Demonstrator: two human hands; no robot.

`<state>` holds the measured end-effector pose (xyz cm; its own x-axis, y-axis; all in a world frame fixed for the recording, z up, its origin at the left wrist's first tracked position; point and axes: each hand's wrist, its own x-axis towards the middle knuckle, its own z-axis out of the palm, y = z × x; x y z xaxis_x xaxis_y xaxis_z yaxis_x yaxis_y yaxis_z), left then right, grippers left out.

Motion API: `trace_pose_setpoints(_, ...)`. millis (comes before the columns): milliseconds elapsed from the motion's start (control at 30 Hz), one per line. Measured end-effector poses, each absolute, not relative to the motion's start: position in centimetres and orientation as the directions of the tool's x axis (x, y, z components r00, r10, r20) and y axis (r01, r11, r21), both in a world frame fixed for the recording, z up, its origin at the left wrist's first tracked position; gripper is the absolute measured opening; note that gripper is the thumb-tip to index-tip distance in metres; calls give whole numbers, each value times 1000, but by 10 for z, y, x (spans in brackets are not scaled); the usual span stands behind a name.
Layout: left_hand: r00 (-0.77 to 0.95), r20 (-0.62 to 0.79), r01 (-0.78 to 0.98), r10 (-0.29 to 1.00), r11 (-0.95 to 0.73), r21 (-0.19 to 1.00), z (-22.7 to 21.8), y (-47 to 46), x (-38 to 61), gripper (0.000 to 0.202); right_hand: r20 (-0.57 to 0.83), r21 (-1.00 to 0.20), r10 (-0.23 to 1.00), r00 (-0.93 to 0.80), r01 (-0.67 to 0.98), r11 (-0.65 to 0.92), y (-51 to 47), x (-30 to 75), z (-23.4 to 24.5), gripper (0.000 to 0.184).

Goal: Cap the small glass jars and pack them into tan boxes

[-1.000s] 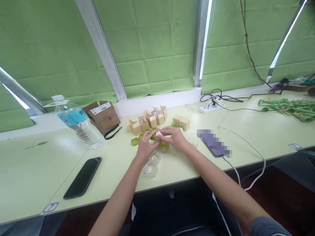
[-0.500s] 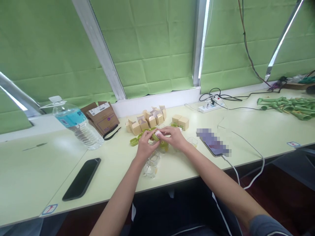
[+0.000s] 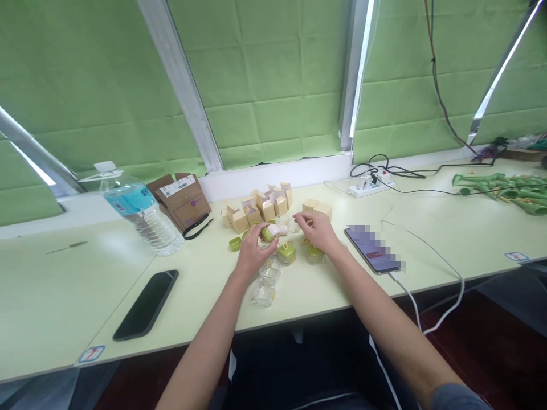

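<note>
My left hand [image 3: 251, 252] is closed on a small green cap with a pale pink piece [image 3: 273, 231] sticking out of it, held just above the desk. My right hand [image 3: 317, 230] hovers to the right of it with its fingers curled; I cannot make out anything in them. Between and below the hands stand small green-lidded jars [image 3: 286, 253] and clear empty jars [image 3: 264, 291]. A loose green lid [image 3: 235, 244] lies left of my left hand. Several small tan cardboard boxes [image 3: 256, 209] stand behind the hands.
A water bottle [image 3: 137, 211] and a flattened brown carton [image 3: 182, 202] sit at the left. A black phone [image 3: 146, 303] lies near the front edge. A second phone [image 3: 372, 249] on a white cable lies right of my hands. A power strip [image 3: 370, 185] and green plastic parts [image 3: 504, 189] are farther right.
My right hand has let go of the cap and pink piece and drawn away to the right. My left hand still holds them. The jars below are now uncovered.
</note>
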<state>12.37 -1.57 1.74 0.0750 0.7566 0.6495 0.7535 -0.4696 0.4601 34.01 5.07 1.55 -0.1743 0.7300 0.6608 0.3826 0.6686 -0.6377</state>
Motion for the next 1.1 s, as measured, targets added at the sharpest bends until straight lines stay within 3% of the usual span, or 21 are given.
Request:
trace_pose_setpoints(100,22,659,768,752,-435,470,17,-15,121,35,634,-626,754,-172,458,631,56,344,13,24)
trace_pose_setpoints(233,-69,669,775,740,-383,504,16,-13,118,37,593,-574,738,-321,475,667,52,344,13,21)
trace_pose_setpoints(500,-195,687,767,699,-328,552,13,-7,114,37,610,-278,506,-610,434,857,27,327,30,14)
trace_pose_setpoints(733,-263,662,741,702,-292,605,11,-5,112,40,468,-237,430,-772,359,903,20,297,42,15)
trace_pose_setpoints(900,-343,646,713,682,-259,652,9,-2,110,42,310,-196,474,-824,432,880,23,278,50,18)
trace_pose_setpoints(1100,-397,595,696,698,-194,692,12,-1,111,44,16,-177,593,-805,581,794,22,258,63,49)
